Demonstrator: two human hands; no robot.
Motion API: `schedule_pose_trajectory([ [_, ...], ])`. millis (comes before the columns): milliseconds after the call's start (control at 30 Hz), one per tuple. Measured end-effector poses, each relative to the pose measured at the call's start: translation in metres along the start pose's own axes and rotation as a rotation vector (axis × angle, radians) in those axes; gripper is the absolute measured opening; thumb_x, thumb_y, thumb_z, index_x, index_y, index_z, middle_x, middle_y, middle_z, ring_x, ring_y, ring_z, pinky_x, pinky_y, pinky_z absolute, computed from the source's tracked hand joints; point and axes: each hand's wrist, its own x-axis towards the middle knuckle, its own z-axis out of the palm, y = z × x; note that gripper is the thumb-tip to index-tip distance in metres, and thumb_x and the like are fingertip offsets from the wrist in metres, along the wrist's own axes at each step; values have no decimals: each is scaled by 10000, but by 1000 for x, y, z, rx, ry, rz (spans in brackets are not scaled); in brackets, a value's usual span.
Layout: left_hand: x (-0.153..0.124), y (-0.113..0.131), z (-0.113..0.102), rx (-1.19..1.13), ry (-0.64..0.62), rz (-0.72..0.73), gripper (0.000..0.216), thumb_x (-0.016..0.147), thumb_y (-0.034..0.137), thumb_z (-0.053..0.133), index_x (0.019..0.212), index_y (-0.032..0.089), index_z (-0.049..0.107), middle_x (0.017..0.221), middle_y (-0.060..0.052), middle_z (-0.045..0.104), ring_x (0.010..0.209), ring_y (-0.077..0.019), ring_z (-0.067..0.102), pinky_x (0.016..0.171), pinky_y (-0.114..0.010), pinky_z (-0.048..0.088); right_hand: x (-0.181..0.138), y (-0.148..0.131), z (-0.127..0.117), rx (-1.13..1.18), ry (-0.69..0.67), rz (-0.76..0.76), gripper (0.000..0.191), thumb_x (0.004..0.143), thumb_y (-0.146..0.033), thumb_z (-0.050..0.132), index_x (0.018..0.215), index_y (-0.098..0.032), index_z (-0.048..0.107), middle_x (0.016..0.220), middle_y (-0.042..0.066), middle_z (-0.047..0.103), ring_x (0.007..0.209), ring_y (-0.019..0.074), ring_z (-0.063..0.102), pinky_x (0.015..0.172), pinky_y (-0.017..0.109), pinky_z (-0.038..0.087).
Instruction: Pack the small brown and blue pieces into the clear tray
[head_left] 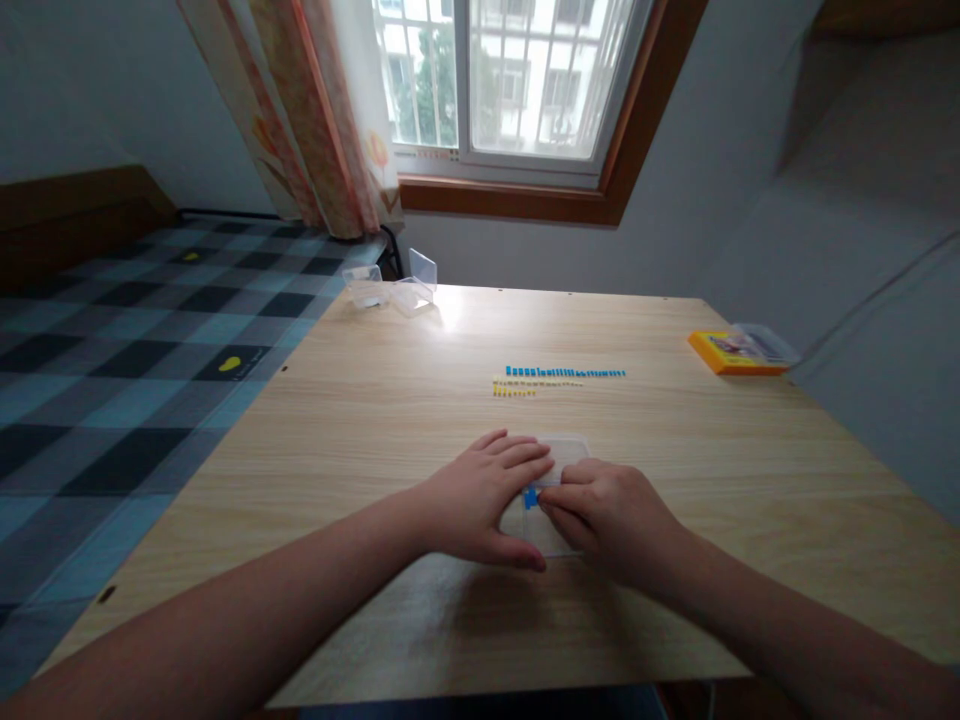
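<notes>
A clear plastic box [555, 540] lies with its lid side [566, 450] laid back near the front of the wooden table. My left hand [487, 495] rests over its left side, fingers stretched out and thumb apart. Small blue building-block pieces [531, 498] sit in the box between my two hands. At their right edge, my right hand [611, 510] has its thumb and fingers pinched together. What lies between those fingertips is too small and too covered to make out.
Beyond my hands, small blue pieces [562, 372] form a row, with rows of tiny yellow pieces [514, 392] nearer me. Clear open boxes [412, 293] stand at the far left corner. A yellow-orange case [739, 355] sits by the right edge. A checked bed [187, 380] adjoins the left.
</notes>
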Motion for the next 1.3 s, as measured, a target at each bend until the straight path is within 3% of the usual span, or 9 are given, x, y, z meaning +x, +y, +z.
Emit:
schedule_pose_trajectory([
  [1300, -1, -2, 0, 5, 6, 2, 981, 777, 761, 706, 1522, 160, 492, 1576, -192, 497, 1487, -386, 425, 1268, -572, 201, 0, -4, 2, -22, 39, -4, 242, 986, -235, 592, 809, -219, 756, 732, 22, 711, 724, 175, 620, 668, 310, 386],
])
